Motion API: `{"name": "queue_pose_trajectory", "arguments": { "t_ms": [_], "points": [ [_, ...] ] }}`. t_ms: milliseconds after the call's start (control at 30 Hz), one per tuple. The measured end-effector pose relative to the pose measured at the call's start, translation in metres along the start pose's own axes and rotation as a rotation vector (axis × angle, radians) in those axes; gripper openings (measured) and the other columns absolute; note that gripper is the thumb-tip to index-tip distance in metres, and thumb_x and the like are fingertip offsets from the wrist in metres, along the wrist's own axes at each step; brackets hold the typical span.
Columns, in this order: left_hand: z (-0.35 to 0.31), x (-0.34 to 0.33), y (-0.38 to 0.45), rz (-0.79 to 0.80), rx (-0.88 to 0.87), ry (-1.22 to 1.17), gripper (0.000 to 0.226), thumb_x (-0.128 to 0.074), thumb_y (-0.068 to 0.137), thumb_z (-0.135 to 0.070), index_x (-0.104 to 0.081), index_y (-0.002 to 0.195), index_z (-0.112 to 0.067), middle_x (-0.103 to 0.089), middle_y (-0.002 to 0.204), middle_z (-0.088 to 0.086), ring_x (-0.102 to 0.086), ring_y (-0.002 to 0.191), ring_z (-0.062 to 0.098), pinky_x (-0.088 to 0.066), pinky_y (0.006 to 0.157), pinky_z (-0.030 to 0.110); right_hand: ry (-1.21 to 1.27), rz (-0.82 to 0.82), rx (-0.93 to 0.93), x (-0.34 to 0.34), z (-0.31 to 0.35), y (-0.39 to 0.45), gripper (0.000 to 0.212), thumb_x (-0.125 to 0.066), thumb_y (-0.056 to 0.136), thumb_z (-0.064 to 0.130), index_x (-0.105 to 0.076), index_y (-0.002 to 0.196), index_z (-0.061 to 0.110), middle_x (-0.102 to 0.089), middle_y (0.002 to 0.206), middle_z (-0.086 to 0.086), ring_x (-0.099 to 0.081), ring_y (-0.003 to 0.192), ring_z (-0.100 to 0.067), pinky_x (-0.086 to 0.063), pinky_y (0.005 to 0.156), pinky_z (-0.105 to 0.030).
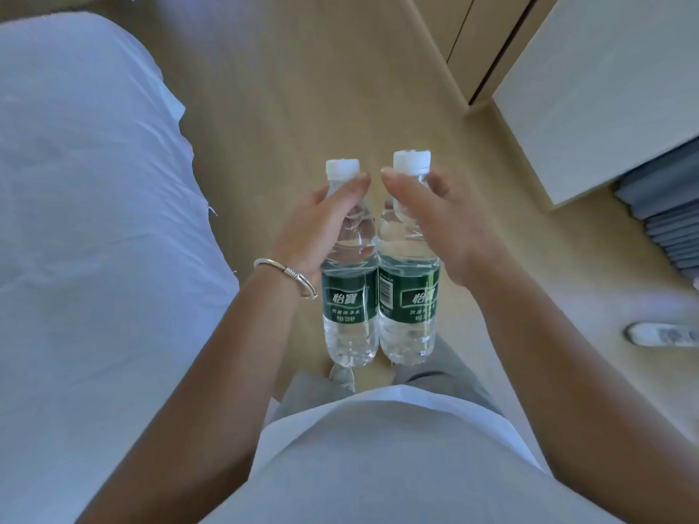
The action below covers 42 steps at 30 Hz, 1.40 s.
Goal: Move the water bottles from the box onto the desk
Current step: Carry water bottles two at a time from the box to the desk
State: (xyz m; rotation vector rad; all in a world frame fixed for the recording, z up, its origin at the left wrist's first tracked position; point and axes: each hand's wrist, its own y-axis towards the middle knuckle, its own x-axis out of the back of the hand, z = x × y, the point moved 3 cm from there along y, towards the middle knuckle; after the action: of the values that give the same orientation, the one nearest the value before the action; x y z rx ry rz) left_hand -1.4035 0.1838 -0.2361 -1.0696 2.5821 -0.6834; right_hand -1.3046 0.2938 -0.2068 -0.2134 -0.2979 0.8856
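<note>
We hold two water bottles upright in the air, one in each hand, above the light wooden floor. Our left hand is clamped on the left bottle: the thumb lies across its neck just under the white cap, and the remaining fingers curl round the far side of the shoulder. Our right hand is clamped in the same manner on the right bottle, thumb across the neck below its white cap, fingertips showing past the neck on the right. So both grips are closed round a bottle neck.

The two bottles hang side by side, their bodies touching or nearly so at the green labels, with the caps a little apart. Both are clear, full of water, and carry a green band with white lettering. Neither rests on anything; their bases float above our grey trousers and a shoe tip on the floor.

A silver bangle sits on our left wrist. A bed with a white sheet fills the left side. At the upper right stand a wooden cabinet and a pale white unit; beside them, grey folded items. A white shoe lies at the right edge of the floor.
</note>
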Motion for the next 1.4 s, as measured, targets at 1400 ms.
{"name": "queue_pose_trajectory", "arguments": {
  "t_ms": [1400],
  "points": [
    [-0.446, 0.082, 0.505, -0.213, -0.358, -0.181, 0.053, -0.071, 0.071, -0.064, -0.067, 0.084, -0.013, -0.071, 0.094, 0.024, -0.068, 0.09, 0.047, -0.05, 0.087, 0.067, -0.049, 0.116, 0.208, 0.008, 0.32, 0.619, 0.022, -0.069, 0.089, 0.037, -0.068, 0.073, 0.022, -0.068, 0.068, 0.005, -0.066, 0.063, -0.012, -0.052, 0.06, -0.025]
  ]
}}
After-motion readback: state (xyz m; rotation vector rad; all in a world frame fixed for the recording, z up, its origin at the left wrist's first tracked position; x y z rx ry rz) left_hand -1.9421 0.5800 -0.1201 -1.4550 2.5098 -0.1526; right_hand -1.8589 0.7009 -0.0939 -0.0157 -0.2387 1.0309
